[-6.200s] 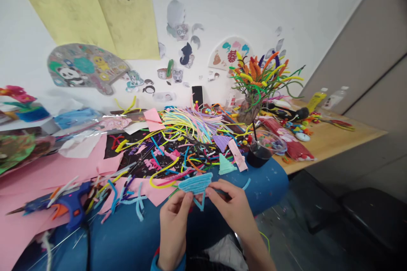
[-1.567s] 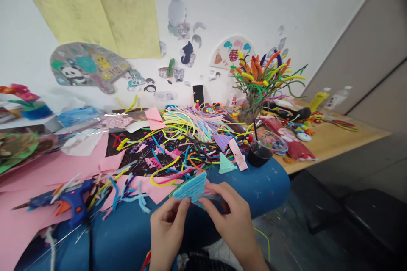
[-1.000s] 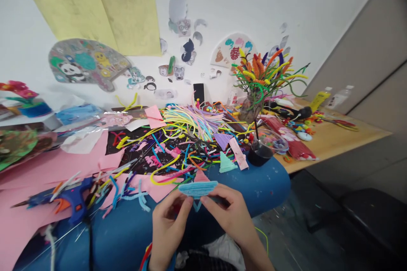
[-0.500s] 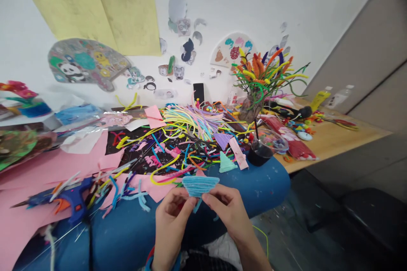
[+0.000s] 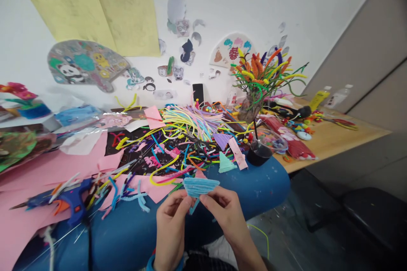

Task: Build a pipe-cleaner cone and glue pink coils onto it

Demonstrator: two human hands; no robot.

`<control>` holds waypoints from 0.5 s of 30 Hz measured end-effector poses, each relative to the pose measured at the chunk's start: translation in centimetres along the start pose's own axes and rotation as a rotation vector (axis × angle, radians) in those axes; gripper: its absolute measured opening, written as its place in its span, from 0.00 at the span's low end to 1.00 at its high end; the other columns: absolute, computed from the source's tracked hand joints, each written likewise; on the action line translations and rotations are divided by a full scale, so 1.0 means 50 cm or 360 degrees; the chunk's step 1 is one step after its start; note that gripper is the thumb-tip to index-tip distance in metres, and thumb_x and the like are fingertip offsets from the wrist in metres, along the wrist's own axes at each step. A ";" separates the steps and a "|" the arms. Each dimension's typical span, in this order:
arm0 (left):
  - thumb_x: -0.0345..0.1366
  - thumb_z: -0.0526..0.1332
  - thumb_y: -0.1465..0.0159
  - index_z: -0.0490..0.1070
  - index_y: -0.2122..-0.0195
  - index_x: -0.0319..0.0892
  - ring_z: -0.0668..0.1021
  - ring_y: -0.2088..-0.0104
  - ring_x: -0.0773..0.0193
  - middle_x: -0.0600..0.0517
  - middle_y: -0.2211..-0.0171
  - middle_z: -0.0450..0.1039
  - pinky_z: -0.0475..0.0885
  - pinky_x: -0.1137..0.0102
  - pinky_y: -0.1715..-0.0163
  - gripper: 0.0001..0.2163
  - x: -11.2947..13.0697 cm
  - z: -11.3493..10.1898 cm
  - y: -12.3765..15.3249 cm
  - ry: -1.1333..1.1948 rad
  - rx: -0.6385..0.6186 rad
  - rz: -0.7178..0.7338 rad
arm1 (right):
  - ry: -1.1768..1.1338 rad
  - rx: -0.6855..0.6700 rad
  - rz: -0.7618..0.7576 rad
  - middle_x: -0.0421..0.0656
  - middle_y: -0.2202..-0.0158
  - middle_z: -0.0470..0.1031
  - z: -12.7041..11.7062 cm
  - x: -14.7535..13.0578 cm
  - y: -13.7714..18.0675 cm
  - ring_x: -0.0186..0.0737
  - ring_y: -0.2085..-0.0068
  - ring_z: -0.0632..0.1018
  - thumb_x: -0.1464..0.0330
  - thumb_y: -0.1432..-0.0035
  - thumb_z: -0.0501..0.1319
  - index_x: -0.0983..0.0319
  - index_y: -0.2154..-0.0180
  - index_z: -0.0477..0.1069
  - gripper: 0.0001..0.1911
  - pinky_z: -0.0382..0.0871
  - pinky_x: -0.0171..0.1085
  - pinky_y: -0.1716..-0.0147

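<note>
Both hands hold a light blue woven pipe-cleaner piece, shaped like a fan or triangle, just above the near edge of the blue table. My left hand pinches its lower left side. My right hand pinches its lower right side, and a loose blue end hangs down between the fingers.
Loose pipe cleaners of many colours cover the table's middle. A blue glue gun lies at the left on pink paper. A cup, a mint triangle and a vase of pipe-cleaner flowers stand to the right.
The blue piece has been turned and tilted between my fingers over the last seconds, from flat to edge-on and back to face-on. Both hands stay in nearly the same place.
</note>
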State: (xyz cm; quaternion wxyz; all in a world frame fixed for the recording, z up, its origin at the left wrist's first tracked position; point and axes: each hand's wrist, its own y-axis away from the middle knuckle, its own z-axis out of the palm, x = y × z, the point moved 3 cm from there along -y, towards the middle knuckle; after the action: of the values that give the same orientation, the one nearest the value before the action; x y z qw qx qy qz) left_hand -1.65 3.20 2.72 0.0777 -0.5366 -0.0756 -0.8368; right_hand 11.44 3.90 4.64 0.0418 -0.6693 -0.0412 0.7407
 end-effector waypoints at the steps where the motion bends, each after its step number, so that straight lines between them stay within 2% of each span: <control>1: 0.41 0.73 0.49 0.79 0.72 0.40 0.72 0.74 0.67 0.52 0.75 0.76 0.69 0.76 0.73 0.11 0.000 0.001 0.000 0.0019 0.0016 -0.0014 | -0.0004 -0.0007 0.0004 0.42 0.75 0.79 0.002 0.000 0.000 0.40 0.69 0.78 0.64 0.47 0.65 0.62 0.75 0.77 0.09 0.71 0.36 0.66; 4: 0.42 0.74 0.51 0.79 0.72 0.40 0.74 0.72 0.65 0.51 0.75 0.76 0.70 0.75 0.73 0.12 -0.004 0.003 0.001 0.0092 0.0070 -0.0061 | -0.0054 -0.0023 -0.0003 0.43 0.72 0.81 0.006 -0.001 0.000 0.42 0.68 0.79 0.64 0.47 0.65 0.63 0.73 0.78 0.09 0.73 0.37 0.65; 8: 0.43 0.72 0.48 0.78 0.71 0.40 0.75 0.72 0.65 0.52 0.73 0.76 0.71 0.74 0.71 0.11 -0.011 0.001 -0.002 0.0064 0.0009 -0.0028 | -0.0021 0.0020 -0.0011 0.42 0.74 0.80 0.006 0.001 0.000 0.40 0.69 0.79 0.65 0.47 0.65 0.63 0.74 0.77 0.08 0.73 0.36 0.66; 15: 0.43 0.66 0.40 0.75 0.73 0.41 0.72 0.73 0.67 0.55 0.77 0.71 0.69 0.76 0.71 0.11 -0.006 -0.017 -0.014 -0.0412 -0.0005 0.0225 | 0.0109 0.0009 -0.0043 0.41 0.76 0.77 0.004 0.005 0.002 0.38 0.72 0.76 0.66 0.47 0.64 0.63 0.77 0.75 0.10 0.71 0.34 0.69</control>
State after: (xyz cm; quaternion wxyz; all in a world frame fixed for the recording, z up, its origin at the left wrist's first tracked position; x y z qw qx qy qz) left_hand -2.42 3.70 2.08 0.1252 -0.6443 -0.0456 -0.7531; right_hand 11.23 3.85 4.41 0.0550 -0.6936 -0.0465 0.7168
